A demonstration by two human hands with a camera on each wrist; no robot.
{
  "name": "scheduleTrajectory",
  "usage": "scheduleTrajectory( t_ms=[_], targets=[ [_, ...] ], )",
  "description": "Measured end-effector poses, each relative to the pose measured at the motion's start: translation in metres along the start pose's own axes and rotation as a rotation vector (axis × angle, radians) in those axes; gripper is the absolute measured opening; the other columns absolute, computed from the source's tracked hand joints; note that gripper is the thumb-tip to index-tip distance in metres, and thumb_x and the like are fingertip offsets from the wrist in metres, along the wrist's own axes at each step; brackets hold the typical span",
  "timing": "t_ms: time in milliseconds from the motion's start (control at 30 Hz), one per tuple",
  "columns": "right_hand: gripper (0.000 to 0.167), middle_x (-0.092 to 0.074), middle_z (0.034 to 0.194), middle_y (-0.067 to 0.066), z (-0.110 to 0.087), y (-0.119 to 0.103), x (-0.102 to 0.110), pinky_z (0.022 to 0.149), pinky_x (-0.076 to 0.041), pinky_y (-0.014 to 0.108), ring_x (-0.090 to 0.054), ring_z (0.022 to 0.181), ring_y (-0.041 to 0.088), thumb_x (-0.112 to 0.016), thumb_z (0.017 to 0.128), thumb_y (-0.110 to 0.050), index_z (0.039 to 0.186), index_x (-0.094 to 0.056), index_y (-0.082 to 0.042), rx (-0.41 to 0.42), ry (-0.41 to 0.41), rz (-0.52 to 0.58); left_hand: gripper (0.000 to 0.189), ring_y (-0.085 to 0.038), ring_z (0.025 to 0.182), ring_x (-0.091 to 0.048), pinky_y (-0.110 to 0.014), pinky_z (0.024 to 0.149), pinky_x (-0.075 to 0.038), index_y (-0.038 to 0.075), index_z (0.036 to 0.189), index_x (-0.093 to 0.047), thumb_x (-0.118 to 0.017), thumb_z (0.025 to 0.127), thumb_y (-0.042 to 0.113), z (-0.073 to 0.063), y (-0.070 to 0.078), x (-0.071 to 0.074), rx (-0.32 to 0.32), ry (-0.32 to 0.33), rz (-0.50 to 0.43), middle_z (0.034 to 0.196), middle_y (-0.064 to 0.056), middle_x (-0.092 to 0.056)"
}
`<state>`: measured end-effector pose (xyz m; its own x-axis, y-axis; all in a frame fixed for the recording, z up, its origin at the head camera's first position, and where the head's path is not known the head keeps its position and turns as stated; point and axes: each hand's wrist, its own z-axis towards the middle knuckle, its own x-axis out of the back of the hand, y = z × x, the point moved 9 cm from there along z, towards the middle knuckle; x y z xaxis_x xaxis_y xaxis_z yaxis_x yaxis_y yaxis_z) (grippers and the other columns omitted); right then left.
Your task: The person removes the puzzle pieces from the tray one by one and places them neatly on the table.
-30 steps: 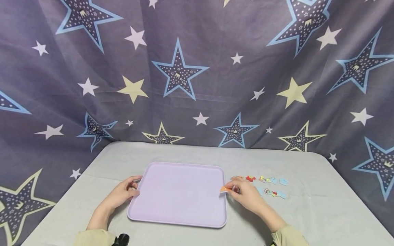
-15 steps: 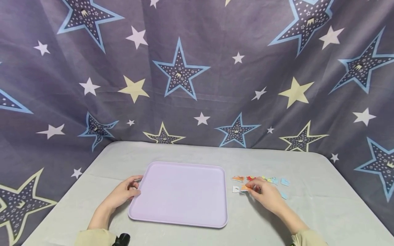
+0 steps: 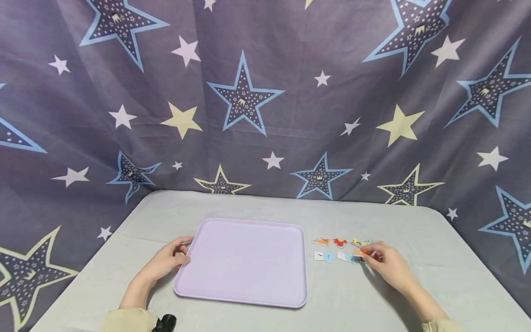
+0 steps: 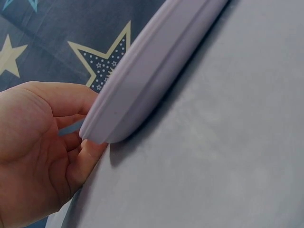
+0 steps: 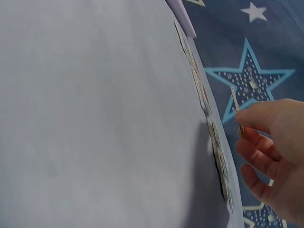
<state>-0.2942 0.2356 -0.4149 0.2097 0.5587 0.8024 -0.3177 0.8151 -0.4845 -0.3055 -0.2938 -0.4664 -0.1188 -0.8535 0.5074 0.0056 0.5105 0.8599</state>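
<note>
My left hand (image 3: 163, 263) grips the left edge of a lilac tray (image 3: 244, 265) lying flat on the table. In the left wrist view, the fingers and thumb of my left hand (image 4: 35, 147) meet at the tray's raised rim (image 4: 137, 76). To the right, my right hand (image 3: 387, 263) pinches a thin orange puzzle piece (image 3: 359, 252) between thumb and fingers, over the near row of pieces. Edge-on in the right wrist view, that puzzle piece (image 5: 234, 99) is raised above the table, held by my right hand (image 5: 280, 147). The hand hides some pieces at the right end.
Puzzle pieces lie in two rows right of the tray. Farther back are an orange piece (image 3: 321, 241), a red piece (image 3: 339, 242) and a yellow one (image 3: 359, 241). Nearer is a white and blue piece (image 3: 323, 256). A star-printed curtain (image 3: 265, 92) hangs behind the table (image 3: 398, 221).
My right hand has carried the orange puzzle piece rightward from the tray's right rim to over the loose pieces, uncovering those on the left. My left hand has stayed at the tray's edge.
</note>
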Motion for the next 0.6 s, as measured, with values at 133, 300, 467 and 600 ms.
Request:
scheduleTrajectory(
  t_ms=[133,300,467,600],
  targets=[
    [0.015,-0.061,0.084,0.0,-0.005,0.013,0.01,0.056,-0.04,0.021,-0.047,0.064,-0.002,-0.068,0.076,-0.01,0.091,-0.07,-0.008,-0.016,0.019,-0.016,0.059,-0.01,0.066,-0.043,-0.022,0.055,-0.04,-0.002,0.131,-0.04,-0.06,0.076,0.004,0.0,0.002,0.0,-0.007,-0.001,0.002,0.092,-0.01,-0.048],
    [0.015,-0.063,0.087,0.002,-0.011,0.028,0.02,0.058,-0.042,0.023,-0.048,0.066,-0.002,-0.068,0.077,-0.013,0.091,-0.07,-0.01,-0.035,0.03,-0.066,0.06,-0.01,0.066,-0.043,-0.022,0.055,-0.04,-0.002,0.132,-0.04,-0.061,0.075,0.005,-0.001,0.002,0.0,-0.002,-0.004,-0.013,0.093,-0.011,-0.047],
    [0.015,-0.063,0.09,0.004,-0.015,0.041,0.027,0.059,-0.041,0.025,-0.048,0.068,0.0,-0.067,0.079,-0.015,0.093,-0.07,-0.011,-0.067,0.016,-0.104,0.061,-0.009,0.066,-0.042,-0.022,0.055,-0.04,-0.002,0.132,-0.039,-0.06,0.075,0.005,-0.001,0.001,0.0,0.001,-0.006,-0.019,0.093,-0.012,-0.047],
    [0.017,-0.063,0.09,0.005,-0.018,0.052,0.029,0.059,-0.04,0.027,-0.048,0.068,0.005,-0.066,0.08,-0.018,0.095,-0.07,-0.009,-0.108,-0.01,-0.126,0.061,-0.009,0.065,-0.042,-0.022,0.054,-0.04,-0.002,0.132,-0.039,-0.06,0.075,0.005,-0.001,0.001,0.001,-0.004,-0.007,-0.022,0.093,-0.011,-0.047]
  ],
)
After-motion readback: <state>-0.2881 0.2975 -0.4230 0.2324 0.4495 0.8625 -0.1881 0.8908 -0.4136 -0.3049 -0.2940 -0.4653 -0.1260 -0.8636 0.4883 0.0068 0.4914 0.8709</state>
